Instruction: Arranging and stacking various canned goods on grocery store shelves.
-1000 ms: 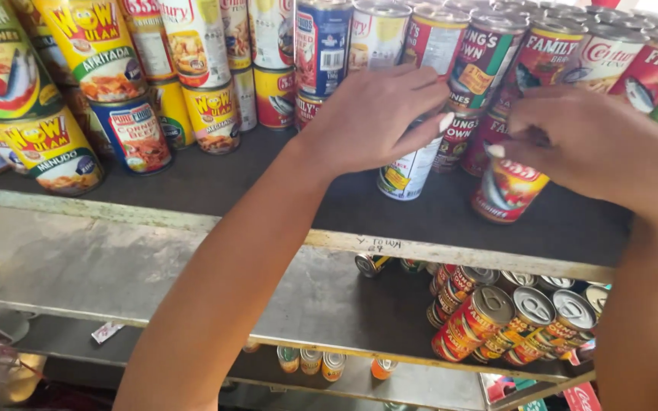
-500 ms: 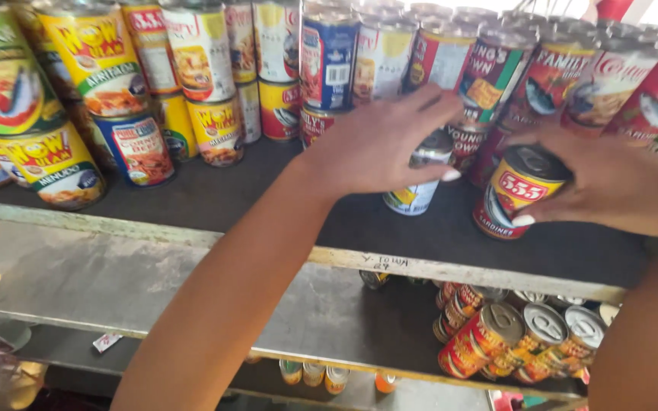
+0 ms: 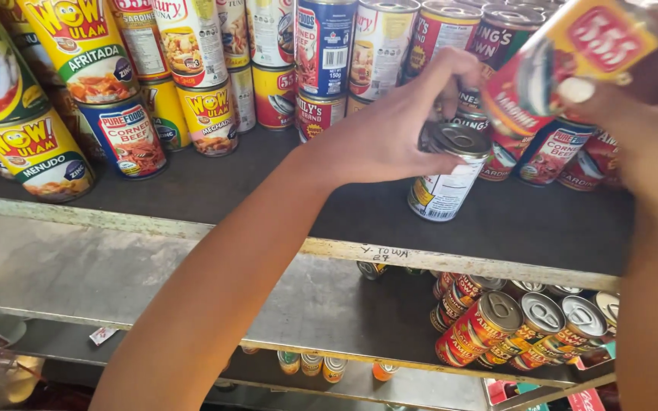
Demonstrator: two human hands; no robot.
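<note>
My left hand (image 3: 390,125) rests its fingers on the silver top of a small white-labelled can (image 3: 446,179) that stands on the dark upper shelf (image 3: 268,194). My right hand (image 3: 649,114) grips a red and yellow sardine can (image 3: 565,65), tilted and lifted near the camera at the upper right. Behind both hands stand stacked rows of cans (image 3: 321,53) in red, yellow and blue labels.
Yellow and green cans (image 3: 55,114) fill the shelf's left side. A metal-edged lower shelf (image 3: 116,266) runs beneath, with several red cans lying on their sides (image 3: 512,323) at the right. More small cans (image 3: 314,364) sit on a still lower level.
My right hand has lifted the red and yellow can off the shelf up toward the camera. My left hand has shifted onto the top of the white-labelled can.
</note>
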